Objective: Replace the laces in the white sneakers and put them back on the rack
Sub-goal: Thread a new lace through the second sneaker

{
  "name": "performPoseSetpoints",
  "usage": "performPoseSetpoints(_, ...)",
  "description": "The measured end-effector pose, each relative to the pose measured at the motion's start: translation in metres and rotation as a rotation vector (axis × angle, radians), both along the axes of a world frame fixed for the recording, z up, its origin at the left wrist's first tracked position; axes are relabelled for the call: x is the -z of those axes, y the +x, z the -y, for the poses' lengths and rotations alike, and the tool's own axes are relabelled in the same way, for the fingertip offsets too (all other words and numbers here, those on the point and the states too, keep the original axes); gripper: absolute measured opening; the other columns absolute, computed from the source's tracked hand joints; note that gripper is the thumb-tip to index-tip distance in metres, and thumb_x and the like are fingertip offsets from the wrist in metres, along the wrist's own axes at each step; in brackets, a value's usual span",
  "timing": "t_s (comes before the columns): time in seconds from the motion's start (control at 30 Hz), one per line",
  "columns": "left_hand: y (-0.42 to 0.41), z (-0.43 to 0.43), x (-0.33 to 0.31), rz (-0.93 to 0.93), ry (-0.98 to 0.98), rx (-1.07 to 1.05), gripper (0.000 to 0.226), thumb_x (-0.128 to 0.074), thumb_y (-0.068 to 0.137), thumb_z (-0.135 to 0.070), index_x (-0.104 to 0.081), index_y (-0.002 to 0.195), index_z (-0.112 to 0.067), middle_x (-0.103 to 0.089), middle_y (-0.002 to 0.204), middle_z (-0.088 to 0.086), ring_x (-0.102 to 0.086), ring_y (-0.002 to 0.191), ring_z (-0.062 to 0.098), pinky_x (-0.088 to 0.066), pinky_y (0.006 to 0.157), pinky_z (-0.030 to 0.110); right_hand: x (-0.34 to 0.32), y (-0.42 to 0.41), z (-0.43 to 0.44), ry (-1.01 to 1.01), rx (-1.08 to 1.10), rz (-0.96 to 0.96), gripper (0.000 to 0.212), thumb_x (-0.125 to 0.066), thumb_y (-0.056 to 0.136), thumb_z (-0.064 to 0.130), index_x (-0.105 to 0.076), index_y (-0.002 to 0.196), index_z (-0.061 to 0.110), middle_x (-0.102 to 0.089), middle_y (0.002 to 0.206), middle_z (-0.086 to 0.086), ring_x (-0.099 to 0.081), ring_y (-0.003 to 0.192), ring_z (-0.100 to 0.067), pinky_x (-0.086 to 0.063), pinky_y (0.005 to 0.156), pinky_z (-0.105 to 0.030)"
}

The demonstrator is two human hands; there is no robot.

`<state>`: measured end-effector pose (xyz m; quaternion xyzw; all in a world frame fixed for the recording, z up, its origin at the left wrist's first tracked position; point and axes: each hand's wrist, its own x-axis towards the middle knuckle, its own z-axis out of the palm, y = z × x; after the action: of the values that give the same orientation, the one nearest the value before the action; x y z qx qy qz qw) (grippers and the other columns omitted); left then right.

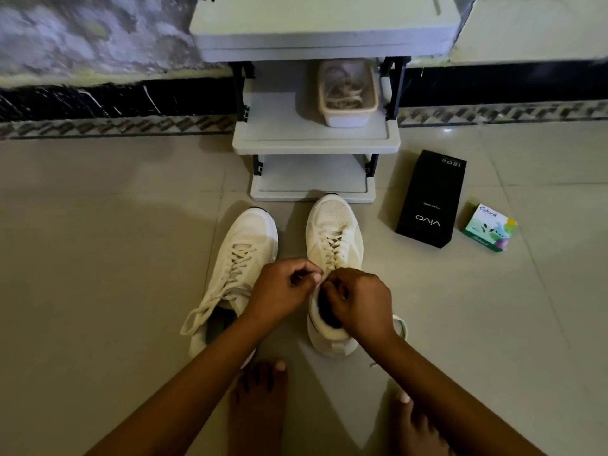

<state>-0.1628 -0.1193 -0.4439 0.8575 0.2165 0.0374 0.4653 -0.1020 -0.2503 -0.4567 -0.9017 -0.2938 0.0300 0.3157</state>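
Two white sneakers stand on the tiled floor, toes toward the rack. The left sneaker is laced, its loose lace ends trailing near the heel. The right sneaker is laced up to its top eyelets. My left hand pinches the lace at the right sneaker's collar. My right hand grips the lace over the shoe's opening. A loop of lace lies on the floor to the right of the heel. The grey shoe rack stands just beyond the toes.
A pale tub holding tangled laces sits on the rack's middle shelf. A black phone box and a small green and white box lie on the floor to the right. My bare feet are at the bottom.
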Motion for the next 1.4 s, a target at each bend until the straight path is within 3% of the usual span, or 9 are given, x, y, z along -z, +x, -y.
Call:
performPoseSetpoints(0.23, 0.003, 0.015, 0.000, -0.069, 0.049, -0.096, 0.011, -0.048, 0.096, -0.018, -0.055, 0.089, -0.016, -0.064, 0.092, 0.001, -0.060, 0.087, 0.016, -0.049, 0.081, 0.027, 0.004, 0.011, 0.017, -0.139, -0.116, 0.082, 0.050, -0.070, 0.072, 0.042, -0.062, 0.113, 0.014, -0.064, 0.110, -0.008, -0.060, 0.097, -0.025, -0.048, 0.078, -0.032)
performPoseSetpoints(0.43, 0.023, -0.013, -0.095, 0.456, -0.755, -0.322, 0.022, -0.031, 0.101, -0.012, -0.046, 0.086, -0.015, -0.048, 0.055, -0.008, -0.049, 0.051, 0.007, -0.053, 0.061, 0.028, 0.011, 0.018, 0.025, -0.090, -0.179, -0.074, 0.051, -0.072, 0.080, 0.021, -0.055, 0.128, 0.020, -0.058, 0.127, -0.002, -0.059, 0.107, -0.025, -0.047, 0.082, -0.028)
performPoseSetpoints(0.67, 0.007, -0.006, -0.030, -0.235, 0.262, 0.139, 0.021, -0.048, 0.094, -0.041, -0.055, 0.095, -0.021, -0.059, 0.080, -0.006, -0.057, 0.074, 0.012, -0.046, 0.067, 0.028, 0.011, 0.018, 0.027, -0.019, -0.130, -0.138, 0.050, -0.068, 0.080, 0.034, -0.056, 0.128, 0.023, -0.059, 0.127, 0.003, -0.057, 0.111, -0.019, -0.044, 0.081, -0.022)
performPoseSetpoints(0.8, 0.004, 0.001, -0.015, -0.113, 0.149, 0.117, 0.017, -0.054, 0.093, -0.027, -0.057, 0.084, -0.013, -0.058, 0.074, -0.002, -0.054, 0.070, 0.015, -0.042, 0.066, 0.028, 0.016, 0.014, 0.027, 0.024, -0.099, -0.143, 0.051, -0.060, 0.077, 0.034, -0.057, 0.127, 0.022, -0.061, 0.125, 0.001, -0.058, 0.111, -0.021, -0.042, 0.081, -0.021)
performPoseSetpoints(0.93, 0.001, -0.018, -0.032, 0.108, -0.611, -0.163, 0.017, -0.064, 0.082, -0.038, -0.058, 0.078, -0.022, -0.053, 0.062, -0.011, -0.042, 0.053, 0.000, -0.041, 0.054, 0.017, 0.019, 0.011, 0.028, 0.032, -0.065, -0.118, 0.045, -0.053, 0.086, 0.039, -0.056, 0.128, 0.024, -0.061, 0.126, 0.003, -0.058, 0.111, -0.017, -0.042, 0.082, -0.020)
performPoseSetpoints(1.0, -0.034, -0.024, 0.005, -0.239, -0.288, -0.153, 0.044, -0.051, 0.079, -0.069, -0.057, 0.087, -0.026, -0.058, 0.077, -0.004, -0.050, 0.063, 0.009, -0.046, 0.063, 0.027, 0.019, 0.008, 0.025, 0.043, -0.029, -0.122, 0.046, -0.051, 0.089, 0.043, -0.055, 0.129, 0.022, -0.060, 0.128, 0.002, -0.058, 0.112, -0.017, -0.043, 0.084, -0.021)
performPoseSetpoints(1.13, -0.115, 0.020, 0.097, -0.553, -0.096, -0.086, 0.074, -0.005, 0.100, -0.049, -0.066, 0.093, -0.009, -0.066, 0.080, 0.019, -0.063, 0.067, 0.037, -0.054, 0.061, 0.047, 0.017, 0.004, 0.020, 0.050, -0.017, -0.116, 0.048, -0.052, 0.090, 0.045, -0.053, 0.131, 0.019, -0.057, 0.131, 0.001, -0.057, 0.115, -0.018, -0.042, 0.086, -0.022)
performPoseSetpoints(1.27, 0.015, -0.030, -0.039, -0.151, 0.055, 0.008, 0.039, -0.053, 0.094, -0.035, -0.044, 0.131, -0.028, -0.064, 0.107, 0.003, -0.061, 0.097, 0.021, -0.048, 0.084, 0.032, 0.013, 0.005, 0.021, 0.072, -0.018, -0.180, 0.045, -0.062, 0.085, 0.049, -0.059, 0.116, 0.017, -0.061, 0.116, 0.003, -0.061, 0.096, -0.014, -0.045, 0.075, -0.016)
performPoseSetpoints(1.4, 0.012, -0.011, -0.039, -0.269, 0.379, 0.157, 0.037, -0.061, 0.086, -0.042, -0.055, 0.121, -0.031, -0.065, 0.114, -0.002, -0.059, 0.100, 0.015, -0.044, 0.080, 0.026, 0.010, 0.010, 0.023, 0.128, -0.022, -0.279, 0.023, -0.069, 0.083, 0.031, -0.061, 0.096, 0.013, -0.057, 0.104, 0.004, -0.058, 0.086, -0.012, -0.054, 0.072, -0.025)
